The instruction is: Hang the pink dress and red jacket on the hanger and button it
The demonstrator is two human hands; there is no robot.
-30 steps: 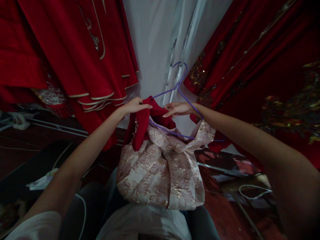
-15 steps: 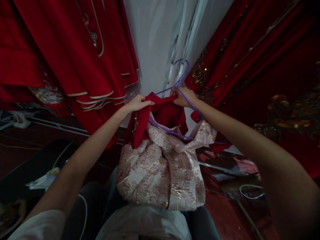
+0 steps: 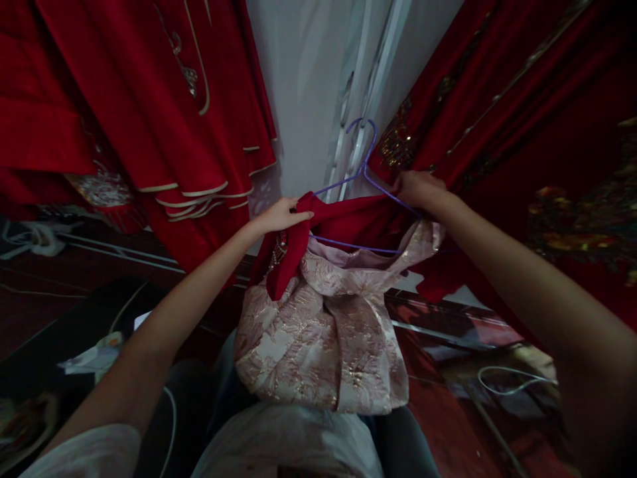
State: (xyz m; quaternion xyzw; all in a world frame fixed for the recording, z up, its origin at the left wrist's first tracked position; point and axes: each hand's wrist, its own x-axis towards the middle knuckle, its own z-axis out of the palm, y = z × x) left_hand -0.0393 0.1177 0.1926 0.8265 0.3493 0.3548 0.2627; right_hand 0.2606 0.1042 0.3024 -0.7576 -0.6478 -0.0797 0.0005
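My left hand pinches a red garment at its left shoulder, where beaded trim hangs down. Over to the right, my right hand is closed on the other end of the red cloth, behind the arm of a purple hanger; its fingertips are partly hidden. The hanger's hook points up, and its lower bar crosses in front of the red cloth. A pale pink and gold brocade dress hangs on the hanger below, its strap at the right arm, and drapes over my lap.
Red garments with pale piping hang at the left. More red embroidered garments hang at the right. Between them stands a pale panel with metal rails. A white cable lies low at the right, and a dark surface is at the left.
My right hand has moved right, drawing the red cloth out wide behind the hanger. My left hand stays on the left shoulder, shifted slightly right and down. The hanger has moved a little right.
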